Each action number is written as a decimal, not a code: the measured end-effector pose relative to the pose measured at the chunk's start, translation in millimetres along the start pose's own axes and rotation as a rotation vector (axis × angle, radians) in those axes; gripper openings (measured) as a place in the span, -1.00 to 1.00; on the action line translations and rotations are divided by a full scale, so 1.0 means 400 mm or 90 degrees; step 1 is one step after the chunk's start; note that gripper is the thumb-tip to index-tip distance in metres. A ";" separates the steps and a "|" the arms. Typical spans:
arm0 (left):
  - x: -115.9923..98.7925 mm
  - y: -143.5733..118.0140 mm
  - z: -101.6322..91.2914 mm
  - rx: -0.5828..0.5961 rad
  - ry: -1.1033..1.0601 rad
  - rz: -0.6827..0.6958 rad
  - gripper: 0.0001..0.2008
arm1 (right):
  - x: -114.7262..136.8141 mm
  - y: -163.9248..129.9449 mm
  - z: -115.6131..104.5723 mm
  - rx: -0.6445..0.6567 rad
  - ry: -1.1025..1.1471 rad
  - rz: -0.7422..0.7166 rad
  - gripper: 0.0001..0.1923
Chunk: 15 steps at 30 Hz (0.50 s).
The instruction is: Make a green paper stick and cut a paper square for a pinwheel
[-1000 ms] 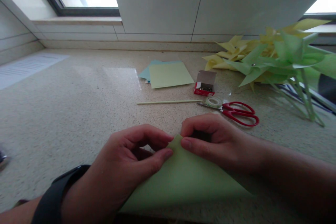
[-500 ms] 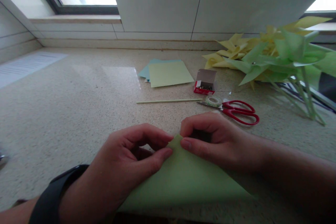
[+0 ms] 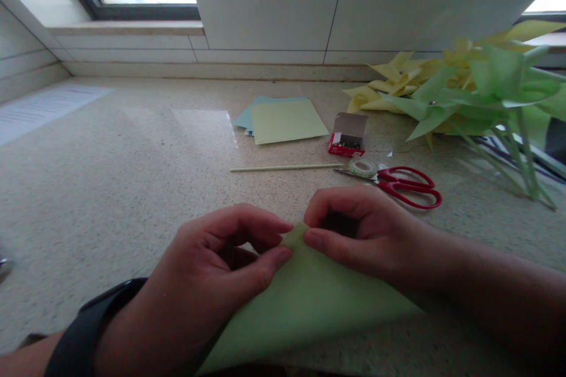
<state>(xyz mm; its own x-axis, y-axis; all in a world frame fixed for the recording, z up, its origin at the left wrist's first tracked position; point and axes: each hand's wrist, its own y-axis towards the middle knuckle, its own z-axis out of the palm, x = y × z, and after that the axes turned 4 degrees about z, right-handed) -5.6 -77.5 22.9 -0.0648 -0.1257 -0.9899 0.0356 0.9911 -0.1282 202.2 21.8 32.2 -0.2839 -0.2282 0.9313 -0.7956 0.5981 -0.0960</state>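
Held paper (image 3: 318,303) at 6 o'clock: plain pale green
Wristband (image 3: 84,324) at 8 o'clock: black
Stick (image 3: 283,168) at the centre: pale yellowish green
Scissors (image 3: 389,177) at 3 o'clock: red handles, dark blades
Tape roll (image 3: 363,174) at 3 o'clock: whitish green
Box (image 3: 348,128) at 2 o'clock: red outside, grey-brown inside its lid
Paper stack (image 3: 287,121) at 12 o'clock: pale yellow-green on top, light blue beneath
Pinwheels (image 3: 495,79) at 2 o'clock: yellow and light green
Printed sheet (image 3: 44,112) at 9 o'clock: white, dark print rows
Surface (image 3: 132,188): beige with dark speckles
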 end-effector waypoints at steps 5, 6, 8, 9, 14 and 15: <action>0.005 0.000 0.001 -0.021 -0.018 0.047 -0.87 | -0.009 -0.001 0.020 -0.098 0.053 -0.061 -0.86; 0.006 -0.001 0.002 -0.023 -0.018 0.052 -0.87 | -0.011 -0.001 0.021 -0.111 0.045 -0.073 -0.86; 0.005 -0.002 0.003 -0.025 -0.015 0.061 -0.86 | -0.012 -0.002 0.020 -0.127 0.023 -0.081 -0.87; 0.004 -0.002 0.003 -0.023 -0.014 0.063 -0.86 | -0.013 -0.002 0.018 -0.131 0.012 -0.084 -0.88; 0.003 0.001 0.002 -0.021 -0.010 0.058 -0.86 | -0.012 -0.003 0.011 -0.140 -0.023 -0.104 -0.90; 0.004 0.002 0.002 -0.021 -0.008 0.056 -0.86 | -0.011 -0.003 0.010 -0.141 -0.029 -0.106 -0.91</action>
<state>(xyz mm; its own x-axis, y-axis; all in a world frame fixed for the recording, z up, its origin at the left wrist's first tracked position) -5.0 -77.0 21.3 -0.0504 -0.0390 -0.9980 0.0070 0.9992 -0.0394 202.1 19.0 26.6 -0.1865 -0.3682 0.9109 -0.6980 0.7021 0.1409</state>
